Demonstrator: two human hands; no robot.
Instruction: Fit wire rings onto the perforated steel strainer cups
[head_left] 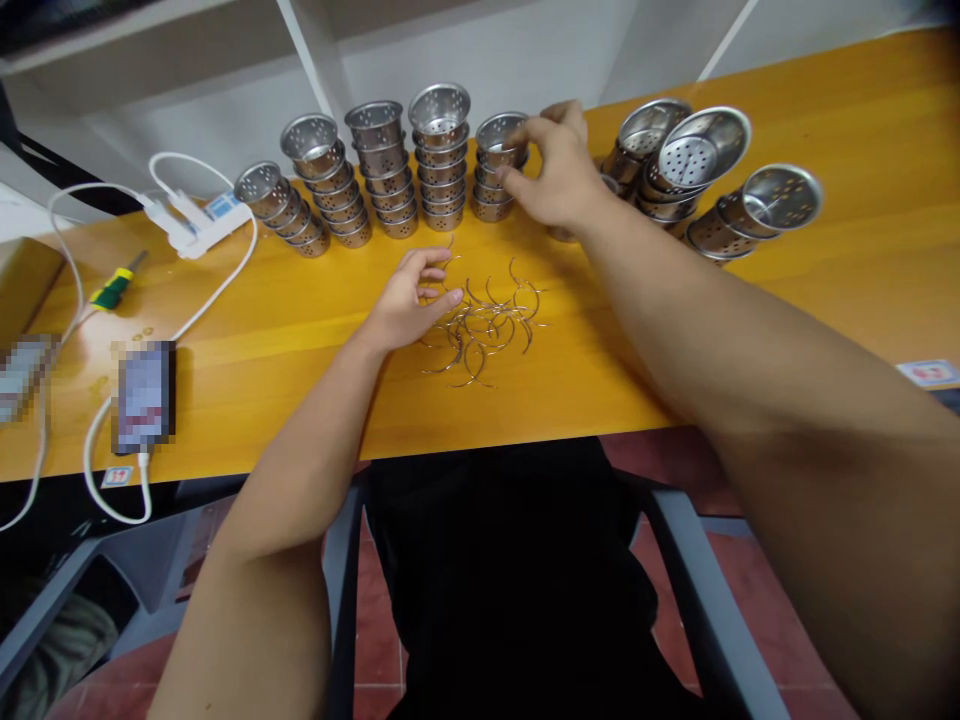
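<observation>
Where stacked, metal cups (442, 158) within cups

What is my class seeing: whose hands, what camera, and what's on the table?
There is no machine, only a person's left hand and right hand, both bare. The one picture comes from a camera worn on that person's head, looking forward and down. On the table stand stacks of metal cups with holes. The right hand is at one stack's top cup; whether it grips is unclear. The left hand, loosely open, is by a pile of curved wires. Further left are a screwdriver and a phone.
</observation>
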